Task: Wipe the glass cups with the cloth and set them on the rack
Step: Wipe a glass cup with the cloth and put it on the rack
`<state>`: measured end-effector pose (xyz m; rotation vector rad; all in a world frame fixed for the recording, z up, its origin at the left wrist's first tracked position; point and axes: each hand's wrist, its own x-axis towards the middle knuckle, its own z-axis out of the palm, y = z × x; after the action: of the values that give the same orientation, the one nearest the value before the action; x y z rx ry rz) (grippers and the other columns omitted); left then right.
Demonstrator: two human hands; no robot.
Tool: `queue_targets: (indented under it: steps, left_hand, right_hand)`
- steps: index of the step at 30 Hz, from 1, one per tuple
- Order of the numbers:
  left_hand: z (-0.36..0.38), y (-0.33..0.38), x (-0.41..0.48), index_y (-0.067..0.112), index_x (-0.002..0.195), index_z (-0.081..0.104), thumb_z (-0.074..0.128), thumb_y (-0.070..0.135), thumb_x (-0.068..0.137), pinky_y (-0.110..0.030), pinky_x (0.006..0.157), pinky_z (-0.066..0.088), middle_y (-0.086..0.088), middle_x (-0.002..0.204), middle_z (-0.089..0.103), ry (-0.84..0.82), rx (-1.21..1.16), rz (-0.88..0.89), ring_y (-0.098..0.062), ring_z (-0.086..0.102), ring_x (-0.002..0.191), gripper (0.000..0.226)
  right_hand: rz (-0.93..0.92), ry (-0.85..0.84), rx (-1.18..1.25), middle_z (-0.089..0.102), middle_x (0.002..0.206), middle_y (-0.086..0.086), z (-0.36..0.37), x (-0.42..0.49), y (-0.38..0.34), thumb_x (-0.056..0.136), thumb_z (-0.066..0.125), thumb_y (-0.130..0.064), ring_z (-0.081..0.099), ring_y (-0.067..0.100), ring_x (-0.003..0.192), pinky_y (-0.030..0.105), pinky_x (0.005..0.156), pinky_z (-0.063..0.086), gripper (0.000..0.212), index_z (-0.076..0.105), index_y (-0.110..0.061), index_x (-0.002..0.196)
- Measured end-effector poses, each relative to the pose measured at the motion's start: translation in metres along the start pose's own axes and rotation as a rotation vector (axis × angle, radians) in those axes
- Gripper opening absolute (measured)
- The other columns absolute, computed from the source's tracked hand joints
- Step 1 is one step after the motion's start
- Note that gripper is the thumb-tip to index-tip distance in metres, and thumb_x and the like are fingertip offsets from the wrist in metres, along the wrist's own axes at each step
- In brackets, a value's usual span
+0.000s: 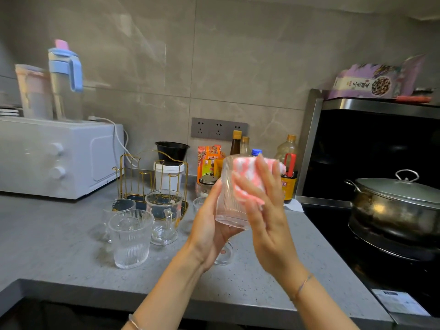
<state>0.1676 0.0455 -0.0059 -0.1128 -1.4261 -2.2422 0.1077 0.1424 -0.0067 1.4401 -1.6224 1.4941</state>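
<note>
The fingers of your left hand (pixel 209 225) curl round the base of the ribbed glass cup (pixel 229 208), held above the counter (pixel 71 258), while your right hand (pixel 265 217) clamps the pink cloth (pixel 247 179) over its rim; likely thin, slick and fragile, so grip the ribbed wall.

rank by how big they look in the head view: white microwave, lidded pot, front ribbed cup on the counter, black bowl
1. white microwave
2. lidded pot
3. front ribbed cup
4. black bowl, though it sits farther back, so its true size against the cup is unsure
</note>
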Motion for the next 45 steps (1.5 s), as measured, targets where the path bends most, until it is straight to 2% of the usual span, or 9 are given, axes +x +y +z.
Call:
queue_targets:
  steps: [6,17,22,27,31,33,35,39,45]
  left_hand:
    - [0.000,-0.008,-0.002,0.018,0.131,0.060,0.034,0.048,0.100,-0.035,0.075,0.056,-0.013,0.117,0.069,0.034,0.020,0.026,-0.022,0.068,0.099,0.050]
    - [0.003,0.003,0.001,0.009,0.084,0.080,0.024,0.062,0.094,-0.026,0.072,0.058,-0.011,0.088,0.076,-0.093,-0.138,-0.047,-0.017,0.073,0.074,0.079]
    - [0.004,0.002,0.000,0.014,0.111,0.073,0.025,0.057,0.097,-0.030,0.077,0.059,-0.010,0.109,0.073,-0.030,-0.069,0.006,-0.019,0.071,0.096,0.066]
    - [0.007,-0.006,-0.006,0.018,0.122,0.066,0.031,0.053,0.098,-0.033,0.075,0.056,-0.008,0.105,0.074,0.021,0.015,0.020,-0.015,0.070,0.088,0.055]
    - [0.005,-0.005,-0.010,0.015,0.129,0.060,0.038,0.058,0.094,-0.037,0.088,0.052,-0.009,0.116,0.070,0.020,-0.005,0.050,-0.020,0.066,0.106,0.060]
    - [0.006,-0.004,-0.010,0.014,0.133,0.057,0.041,0.054,0.095,-0.039,0.096,0.048,-0.010,0.121,0.068,0.000,-0.015,0.070,-0.022,0.064,0.113,0.057]
    - [0.005,-0.004,-0.009,0.017,0.128,0.062,0.042,0.051,0.094,-0.040,0.099,0.047,-0.010,0.119,0.069,0.002,-0.049,0.043,-0.023,0.065,0.112,0.053]
    - [-0.003,0.000,-0.004,0.015,0.088,0.081,0.034,0.059,0.088,-0.030,0.083,0.056,-0.007,0.093,0.075,-0.076,-0.119,-0.039,-0.017,0.072,0.083,0.064]
    - [-0.009,0.001,-0.001,0.007,0.093,0.079,0.039,0.061,0.084,-0.029,0.076,0.059,-0.011,0.096,0.073,-0.104,-0.189,-0.095,-0.019,0.071,0.084,0.068]
  right_hand:
    - [0.028,0.014,0.026,0.016,0.158,-0.015,-0.004,0.012,0.001,0.100,0.033,-0.038,-0.002,0.008,0.148,0.031,0.120,0.004,0.040,0.047,-0.029,0.137]
    - [-0.179,-0.119,-0.146,0.011,0.159,-0.012,0.010,-0.046,0.007,0.104,0.029,-0.036,0.000,0.030,0.148,0.040,0.120,0.010,0.038,0.042,-0.036,0.139]
    - [-0.141,-0.116,-0.124,0.012,0.159,-0.015,0.003,-0.019,-0.002,0.102,0.028,-0.039,-0.004,0.022,0.149,0.035,0.120,0.004,0.040,0.046,-0.034,0.137]
    - [0.072,-0.026,0.123,0.018,0.158,-0.010,-0.009,0.020,-0.012,0.096,0.030,-0.053,-0.004,0.006,0.147,0.042,0.121,0.004,0.037,0.034,-0.060,0.133]
    - [0.014,-0.024,0.054,0.013,0.158,-0.017,-0.003,0.012,-0.011,0.099,0.033,-0.037,-0.005,0.007,0.147,0.031,0.120,0.003,0.041,0.043,-0.033,0.139]
    - [0.009,-0.035,0.056,0.011,0.159,-0.015,0.002,0.002,-0.010,0.100,0.031,-0.037,-0.006,0.011,0.148,0.037,0.119,0.005,0.042,0.043,-0.029,0.140]
    - [0.016,-0.057,0.065,0.010,0.159,-0.015,0.006,-0.008,-0.008,0.101,0.030,-0.039,-0.007,0.012,0.148,0.040,0.119,0.005,0.042,0.042,-0.031,0.140]
    - [-0.051,-0.161,0.021,0.012,0.159,-0.015,0.014,-0.040,-0.006,0.102,0.030,-0.039,-0.006,0.018,0.148,0.029,0.119,0.003,0.040,0.043,-0.036,0.139]
    - [-0.057,-0.217,-0.046,0.013,0.158,-0.019,0.011,-0.039,-0.008,0.101,0.030,-0.041,-0.006,0.017,0.148,0.023,0.118,0.002,0.039,0.044,-0.040,0.137]
